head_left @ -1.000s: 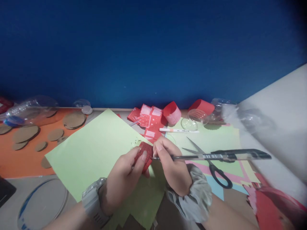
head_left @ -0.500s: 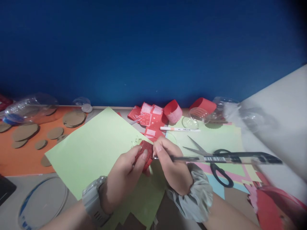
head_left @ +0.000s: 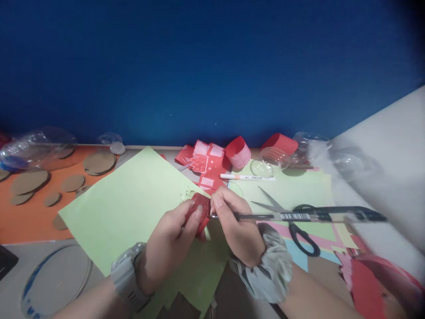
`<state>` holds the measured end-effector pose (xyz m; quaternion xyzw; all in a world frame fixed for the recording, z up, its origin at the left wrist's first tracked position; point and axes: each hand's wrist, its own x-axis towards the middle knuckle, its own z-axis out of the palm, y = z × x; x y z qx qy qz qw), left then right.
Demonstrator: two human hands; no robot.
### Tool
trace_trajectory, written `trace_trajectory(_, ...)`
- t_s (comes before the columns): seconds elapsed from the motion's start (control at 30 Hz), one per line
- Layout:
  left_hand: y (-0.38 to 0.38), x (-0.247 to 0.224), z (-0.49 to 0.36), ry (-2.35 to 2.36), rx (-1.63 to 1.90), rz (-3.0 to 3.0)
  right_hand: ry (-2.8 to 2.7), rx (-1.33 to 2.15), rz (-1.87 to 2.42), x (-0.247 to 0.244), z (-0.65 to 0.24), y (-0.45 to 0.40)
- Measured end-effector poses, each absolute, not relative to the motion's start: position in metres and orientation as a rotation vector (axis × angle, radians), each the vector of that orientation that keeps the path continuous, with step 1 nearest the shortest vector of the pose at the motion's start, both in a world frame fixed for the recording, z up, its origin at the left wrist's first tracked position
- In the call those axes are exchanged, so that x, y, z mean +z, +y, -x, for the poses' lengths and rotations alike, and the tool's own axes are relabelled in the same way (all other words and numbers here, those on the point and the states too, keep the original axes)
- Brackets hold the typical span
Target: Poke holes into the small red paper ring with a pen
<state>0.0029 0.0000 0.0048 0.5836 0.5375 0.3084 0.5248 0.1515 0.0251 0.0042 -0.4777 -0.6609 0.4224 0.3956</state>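
Note:
Between its thumb and fingers, my left hand [head_left: 172, 237] grips a small red piece with a dark grid-like pattern [head_left: 200, 212]. My right hand [head_left: 237, 226] is closed around a long thin black pen [head_left: 255, 217], which has a barcode label on its shaft. The pen's tip end meets the right edge of the red piece. Both hands are over a light green sheet of paper [head_left: 122, 212]. A small cut-out with drawn lines [head_left: 188, 195] shows just behind the red piece.
Black-handled scissors [head_left: 292, 226] lie open under the pen's far end. A white marker [head_left: 247, 177] and red paper rings [head_left: 238, 153] sit behind my hands. Cardboard discs [head_left: 31, 182] rest on orange paper at left, near a clear plastic bottle [head_left: 43, 146]. A blue wall [head_left: 212, 66] stands behind.
The whole view has shifted slightly, so everything sits a little further left and up. Both hands keep the same hold on the red piece and the pen.

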Motion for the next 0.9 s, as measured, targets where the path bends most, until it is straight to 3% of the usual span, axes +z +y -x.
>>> trace_trajectory(0.9, 0.0008, 0.0052, -0.0028, 1.304, 0.715, -1.383, -1.7, 1.084, 1.201, 0.0038, -0.1529, 0.0244)
